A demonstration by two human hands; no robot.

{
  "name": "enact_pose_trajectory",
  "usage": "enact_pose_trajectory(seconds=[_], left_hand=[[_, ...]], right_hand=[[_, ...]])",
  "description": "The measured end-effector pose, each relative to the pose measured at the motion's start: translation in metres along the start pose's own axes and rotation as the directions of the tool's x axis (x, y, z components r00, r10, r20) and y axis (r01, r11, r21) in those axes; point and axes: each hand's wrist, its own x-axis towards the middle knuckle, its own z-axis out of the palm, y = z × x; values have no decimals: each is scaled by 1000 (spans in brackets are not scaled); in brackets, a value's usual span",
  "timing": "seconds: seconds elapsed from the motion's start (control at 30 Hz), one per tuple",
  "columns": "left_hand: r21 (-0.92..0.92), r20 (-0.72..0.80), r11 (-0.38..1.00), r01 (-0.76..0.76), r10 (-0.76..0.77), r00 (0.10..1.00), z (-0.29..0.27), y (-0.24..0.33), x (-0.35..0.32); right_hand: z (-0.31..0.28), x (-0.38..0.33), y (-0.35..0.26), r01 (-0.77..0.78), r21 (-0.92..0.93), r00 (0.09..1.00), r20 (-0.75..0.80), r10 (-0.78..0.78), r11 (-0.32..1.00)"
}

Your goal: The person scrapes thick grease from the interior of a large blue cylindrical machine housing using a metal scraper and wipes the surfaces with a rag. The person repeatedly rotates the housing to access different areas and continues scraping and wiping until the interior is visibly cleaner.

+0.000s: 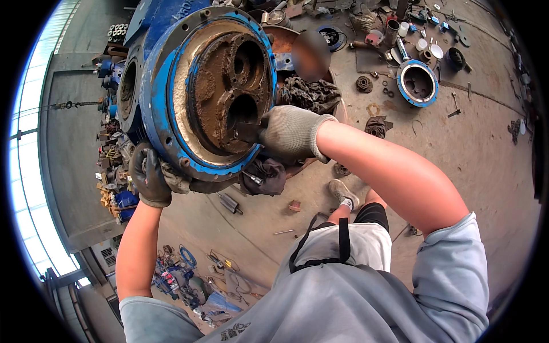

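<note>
We've got the right hand (290,132), gloved, clenched on a dark flat scraper blade (247,132) pressed into the lower bore of the blue pump housing (171,108), whose open face is caked in brown sludge. Left hand (150,176) (dark glove) grips the bottom flange rim.

Risks, as we judge them: the blade could slip off the greasy face and gouge the sealing surface; the left fingers sit just under the flange edge, so a shift would pinch them.

No labels or packages legible; only a blue ring flange (418,83) and white caps (429,47) on the floor.
</note>
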Motion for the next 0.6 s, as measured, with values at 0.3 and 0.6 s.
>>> enact_pose_trajectory(seconds=[0.3,0.6], left_hand=[[7,29,998,-57,57,998,12,12,2],[106,2,993,-42,42,999,-1,1,-6]], right_hand=[[18,-15,15,127,538,991,-96,-90,834],[9,-63,1,-201,979,952,200,234,-17]])
